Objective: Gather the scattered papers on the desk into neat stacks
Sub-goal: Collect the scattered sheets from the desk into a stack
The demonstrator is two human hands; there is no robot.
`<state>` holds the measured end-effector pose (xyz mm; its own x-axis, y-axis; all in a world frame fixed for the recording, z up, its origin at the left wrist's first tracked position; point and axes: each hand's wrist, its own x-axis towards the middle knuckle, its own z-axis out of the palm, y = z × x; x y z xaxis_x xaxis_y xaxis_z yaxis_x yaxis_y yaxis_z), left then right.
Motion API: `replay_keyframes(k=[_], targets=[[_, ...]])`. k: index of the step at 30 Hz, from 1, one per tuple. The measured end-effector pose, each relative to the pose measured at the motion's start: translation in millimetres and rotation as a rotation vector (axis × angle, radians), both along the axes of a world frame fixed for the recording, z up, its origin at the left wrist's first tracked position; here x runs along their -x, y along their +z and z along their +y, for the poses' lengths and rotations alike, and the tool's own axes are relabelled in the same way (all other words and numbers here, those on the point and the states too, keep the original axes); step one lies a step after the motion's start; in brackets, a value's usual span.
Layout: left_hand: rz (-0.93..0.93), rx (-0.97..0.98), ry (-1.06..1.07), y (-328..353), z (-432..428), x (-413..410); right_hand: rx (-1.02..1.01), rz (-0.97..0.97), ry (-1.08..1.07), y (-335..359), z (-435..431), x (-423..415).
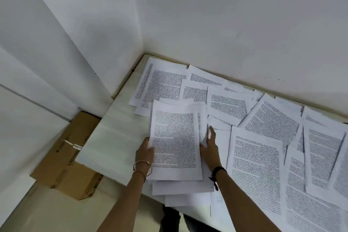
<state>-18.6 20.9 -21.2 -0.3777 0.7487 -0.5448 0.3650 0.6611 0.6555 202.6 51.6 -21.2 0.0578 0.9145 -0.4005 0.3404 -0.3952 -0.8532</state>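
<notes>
Two hands: left hand [144,153] pinches the stack [175,143], right hand [210,146] flat against it.
Bench [113,137]: white, strewn with papers [256,158] — white walls [226,24] corner.

Cannot read the blurred print on the papers [258,158]. Cannot see the fingers of the left hand [144,153] behind the stack [175,143]. Lose the rightmost sheets [339,171] at the picture's edge, part of the box [75,158] behind the desk [113,137].

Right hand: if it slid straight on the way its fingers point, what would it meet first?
Likely the slanted loose sheet lying just past the fingertips of the right hand, then the printed sheet behind it. How high the hand is above the paper is unclear.
</notes>
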Motion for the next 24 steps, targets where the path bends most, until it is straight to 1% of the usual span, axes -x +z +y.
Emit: replay_keyframes(k=[2, 3, 6, 8, 11, 13, 15, 16, 18, 19, 20, 22, 24], targets=[[0.060, -0.013, -0.021, -2, 2, 11, -0.036, -0.060, 0.095, -1, 2, 0], [0.094, -0.032, -0.037, -3, 3, 17, -0.035, -0.080, 0.111, -1, 4, 0], [0.232, -0.078, -0.145, -3, 11, 33, -0.006, -0.083, 0.076, 2, 12, 2], [0.355, -0.084, -0.200, 3, 20, 39, 0.015, -0.042, 0.045, 6, 13, 2], [0.567, -0.141, -0.328, 12, 37, 38, 0.106, 0.139, -0.070, 6, 17, -2], [0.673, -0.192, -0.353, 12, 48, 37, 0.155, 0.177, -0.057, 2, 19, -6], [0.779, -0.247, -0.370, 12, 57, 39, 0.149, 0.144, 0.013, -5, 17, -11], [0.860, -0.302, -0.413, 10, 61, 40, 0.108, 0.112, 0.048, -5, 16, -12], [1.027, -0.404, -0.575, 7, 68, 38, 0.003, 0.007, 0.081, -3, 16, -9], [1.071, -0.439, -0.670, 5, 72, 34, -0.041, -0.033, 0.088, -1, 19, -8], [1.088, -0.467, -0.751, 5, 75, 27, -0.066, -0.057, 0.093, -3, 22, -7], [1.056, -0.527, -0.866, 4, 79, 7, -0.044, -0.067, 0.118, -6, 27, -5], [1.000, -0.584, -0.934, 0, 79, -16, 0.048, 0.008, 0.111, -6, 30, -5]])
